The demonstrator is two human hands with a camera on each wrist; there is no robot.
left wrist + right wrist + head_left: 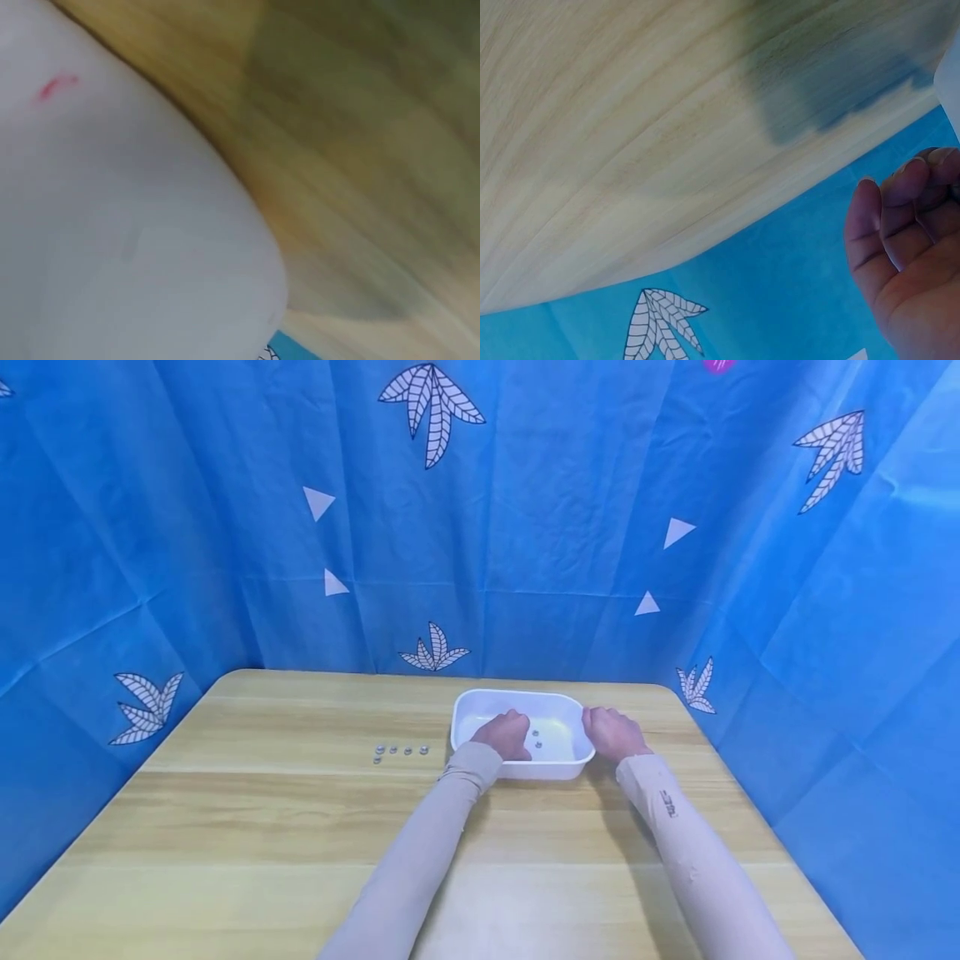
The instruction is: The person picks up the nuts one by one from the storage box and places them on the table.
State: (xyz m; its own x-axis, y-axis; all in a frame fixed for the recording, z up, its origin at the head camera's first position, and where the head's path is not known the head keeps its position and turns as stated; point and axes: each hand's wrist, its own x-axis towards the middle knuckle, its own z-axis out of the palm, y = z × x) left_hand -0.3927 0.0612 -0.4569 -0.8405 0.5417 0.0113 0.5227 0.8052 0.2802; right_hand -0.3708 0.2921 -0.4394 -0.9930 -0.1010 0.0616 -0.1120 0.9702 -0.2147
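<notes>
A white plastic tub [551,771] stands on the table near its far edge. My right hand [615,733] grips the tub's right rim; in the right wrist view, curled fingers [904,180] show beside a sliver of white wall. Over the tub's left part, my left hand [506,735] reaches inside with bent fingers. Its fingertips are hidden, so whether it holds anything is unclear. Two small metal pieces, perhaps nuts [538,745], lie on the tub's floor. The outer wall of the tub [142,210] fills much of the left wrist view, where no hand appears.
Left of the tub, several similar small metal pieces [408,751] lie on the wooden table [300,827], most in a short row. A blue patterned curtain [562,510] hangs behind the table and along both sides.
</notes>
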